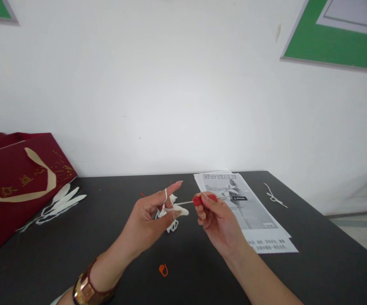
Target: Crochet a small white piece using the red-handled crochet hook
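My left hand (pixel 153 216) pinches a small white crochet piece (pixel 181 210) between thumb and fingers. White yarn (pixel 166 195) loops round its raised index finger, and a loose tangle of yarn (pixel 172 226) shows below and behind the hand. My right hand (pixel 216 220) is closed round the red handle of a crochet hook (pixel 197 201). The hook's thin metal shaft points left and reaches the crochet piece; its tip is hidden there. On the table below the hands lies an orange stitch marker (pixel 163 270).
Printed sheets (pixel 266 237) lie behind my right hand on the dark table (pixel 132 275). To the left, a red gift bag (pixel 15 182) leans by several white crocheted petals (pixel 64 201) with yarn tails. A short knotted white yarn (pixel 274 196) lies at the right. A white wall rises behind.
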`<state>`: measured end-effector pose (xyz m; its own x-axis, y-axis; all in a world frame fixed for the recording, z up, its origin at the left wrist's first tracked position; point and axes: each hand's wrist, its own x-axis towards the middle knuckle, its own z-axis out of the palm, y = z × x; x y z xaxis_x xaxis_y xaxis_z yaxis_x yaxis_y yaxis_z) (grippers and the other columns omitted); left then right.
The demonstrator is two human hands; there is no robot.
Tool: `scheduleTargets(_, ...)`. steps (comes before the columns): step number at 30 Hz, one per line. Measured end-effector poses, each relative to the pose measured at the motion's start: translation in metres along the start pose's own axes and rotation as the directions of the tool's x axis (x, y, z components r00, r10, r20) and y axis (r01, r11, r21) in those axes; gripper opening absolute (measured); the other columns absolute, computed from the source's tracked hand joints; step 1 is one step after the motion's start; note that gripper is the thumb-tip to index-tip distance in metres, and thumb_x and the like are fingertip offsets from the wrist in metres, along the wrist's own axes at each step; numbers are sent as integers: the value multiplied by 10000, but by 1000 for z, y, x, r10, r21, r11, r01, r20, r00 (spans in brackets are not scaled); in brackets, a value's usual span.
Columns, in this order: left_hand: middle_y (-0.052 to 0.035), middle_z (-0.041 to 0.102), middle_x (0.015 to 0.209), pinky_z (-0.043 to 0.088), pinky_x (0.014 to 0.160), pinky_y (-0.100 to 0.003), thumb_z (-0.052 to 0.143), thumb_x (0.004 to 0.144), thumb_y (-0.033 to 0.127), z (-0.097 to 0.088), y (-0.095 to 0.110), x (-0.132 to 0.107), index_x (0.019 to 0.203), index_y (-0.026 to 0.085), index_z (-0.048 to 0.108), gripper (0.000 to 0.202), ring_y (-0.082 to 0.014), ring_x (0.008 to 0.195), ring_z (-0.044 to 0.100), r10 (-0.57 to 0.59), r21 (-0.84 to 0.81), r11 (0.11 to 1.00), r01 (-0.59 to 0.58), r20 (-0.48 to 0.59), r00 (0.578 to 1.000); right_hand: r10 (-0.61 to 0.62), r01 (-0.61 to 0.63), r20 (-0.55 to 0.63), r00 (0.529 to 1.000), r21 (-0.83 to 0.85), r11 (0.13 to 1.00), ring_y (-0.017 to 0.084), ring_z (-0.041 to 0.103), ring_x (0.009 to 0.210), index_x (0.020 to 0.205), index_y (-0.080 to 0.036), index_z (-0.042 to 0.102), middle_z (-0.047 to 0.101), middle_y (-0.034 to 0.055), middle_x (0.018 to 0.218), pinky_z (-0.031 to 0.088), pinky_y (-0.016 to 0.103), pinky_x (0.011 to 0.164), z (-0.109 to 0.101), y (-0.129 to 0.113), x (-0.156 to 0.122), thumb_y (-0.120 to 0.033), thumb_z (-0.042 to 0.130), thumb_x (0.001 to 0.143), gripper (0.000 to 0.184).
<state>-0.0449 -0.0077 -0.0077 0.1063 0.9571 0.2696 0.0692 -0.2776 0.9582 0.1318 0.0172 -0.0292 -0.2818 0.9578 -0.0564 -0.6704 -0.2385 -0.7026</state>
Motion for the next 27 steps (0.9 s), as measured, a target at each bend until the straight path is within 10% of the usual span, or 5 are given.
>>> scheduleTargets(11, 60, 525, 579, 421, 661, -269, 788, 657, 166, 14, -6, 1, 1042, 190, 723, 391, -119, 575, 501, -134, -176, 979, 101, -183, 974, -397, 383, 69, 915, -458, 802, 105, 632, 523, 834, -170, 719, 687, 14, 695, 557, 217, 506, 5, 8, -12, -297, 680, 826, 134)
scheduleTargets(16, 70, 585, 567, 430, 757, -282, 803, 663, 198, 24, -13, 0, 1304, 168, 562, 686, -118, 586, 562, -220, -350, 928, 128, -236, 946, -608, 643, 367, 704, -693, 326, 149, 673, 670, 1021, -236, 685, 711, 42, 837, 566, 259, 602, -1, 22, -18, -137, 575, 877, 206)
scheduleTargets(21, 78, 618, 624, 421, 770, -254, 766, 704, 116, 23, -11, -2, 1420, 135, 375, 816, -80, 596, 563, -315, -589, 786, 190, -116, 942, -452, 843, 807, 381, -504, -190, 241, 649, 924, 1322, -225, 529, 685, 145, 1071, 574, 374, 741, -12, 22, -16, -45, 507, 856, 500)
scheduleTargets(23, 66, 616, 630, 414, 763, -249, 765, 698, 90, 18, -8, -1, 1373, 121, 445, 748, -83, 617, 573, -319, -635, 740, 222, -40, 947, -467, 860, 796, 384, -493, -133, 232, 650, 912, 1312, -243, 543, 686, 130, 1065, 577, 366, 731, -12, 18, -16, -31, 512, 853, 507)
scheduleTargets(27, 25, 645, 688, 400, 759, -253, 756, 716, 88, 5, -3, 1, 1326, 144, 522, 656, -95, 671, 579, -290, -625, 726, 286, 99, 952, -574, 778, 544, 612, -542, 317, 145, 651, 687, 1085, -289, 691, 684, 52, 924, 572, 273, 577, -5, 14, -13, -47, 550, 865, 356)
